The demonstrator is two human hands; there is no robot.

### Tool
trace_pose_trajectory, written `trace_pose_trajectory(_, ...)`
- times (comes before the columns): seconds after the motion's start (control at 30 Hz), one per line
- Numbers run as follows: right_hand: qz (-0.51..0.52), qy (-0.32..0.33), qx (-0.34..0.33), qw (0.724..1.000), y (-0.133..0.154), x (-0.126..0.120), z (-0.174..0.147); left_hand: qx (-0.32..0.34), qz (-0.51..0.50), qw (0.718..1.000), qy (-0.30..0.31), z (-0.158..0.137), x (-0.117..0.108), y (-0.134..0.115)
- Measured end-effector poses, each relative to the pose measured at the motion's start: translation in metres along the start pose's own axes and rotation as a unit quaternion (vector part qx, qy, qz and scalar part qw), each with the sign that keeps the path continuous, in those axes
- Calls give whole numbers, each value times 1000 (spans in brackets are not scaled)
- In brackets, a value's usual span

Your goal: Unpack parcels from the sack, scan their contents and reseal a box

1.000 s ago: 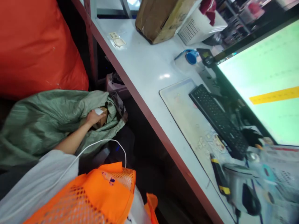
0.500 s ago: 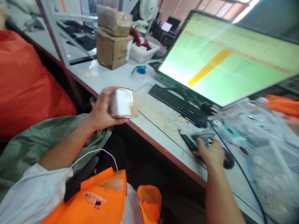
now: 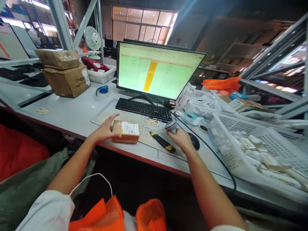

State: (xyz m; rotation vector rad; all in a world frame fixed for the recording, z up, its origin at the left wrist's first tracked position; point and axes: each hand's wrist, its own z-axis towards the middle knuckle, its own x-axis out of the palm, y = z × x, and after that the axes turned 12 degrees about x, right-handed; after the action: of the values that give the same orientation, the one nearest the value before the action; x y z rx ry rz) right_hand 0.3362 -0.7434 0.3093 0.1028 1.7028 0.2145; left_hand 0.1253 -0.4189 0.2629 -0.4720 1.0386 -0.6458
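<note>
A small brown cardboard box point(image 3: 117, 127) with a white barcode label rests near the table's front edge. My left hand point(image 3: 104, 131) is around its left end, the thumb along the near side and the fingers at the far side. My right hand point(image 3: 180, 138) is closed on a grey handheld barcode scanner point(image 3: 171, 126), its head tilted up toward the box and the keyboard. Between the two hands lies a black and yellow utility knife point(image 3: 162, 141) on the mat. Partly behind my right wrist sits a black computer mouse point(image 3: 194, 141).
Behind the hands stand a keyboard point(image 3: 144, 109) and a lit monitor point(image 3: 158, 70). Two stacked cartons point(image 3: 66, 80) and a blue tape roll point(image 3: 103, 89) are at left. White plastic baskets point(image 3: 223, 141) crowd the right side. A black cable point(image 3: 211, 150) crosses the table.
The box has come down from my raised left hand onto the table, label facing up. My right hand has lifted the scanner off the table beside the knife. The view has swung right.
</note>
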Motion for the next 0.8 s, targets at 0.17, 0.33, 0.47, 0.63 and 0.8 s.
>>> trace_pose_trajectory(0.17,101,204,-217,949,50,-86,-29,-71,-96,993,-10,-34,20,34)
trace_pose_trajectory(0.33,-16,330,-295,896,114,-120,-63,-72,-99,992,-7,-32,27,27)
trace_pose_trajectory(0.47,-3,302,-340,891,116,-107,-52,-67,-121,990,-28,-32,25,28)
trace_pose_trajectory(0.63,65,137,-240,959,62,-68,-14,-89,-208,971,-71,-27,6,32)
trace_pose_trajectory(0.8,145,182,-163,959,12,-62,-8,-48,-151,987,-34,-8,-17,6)
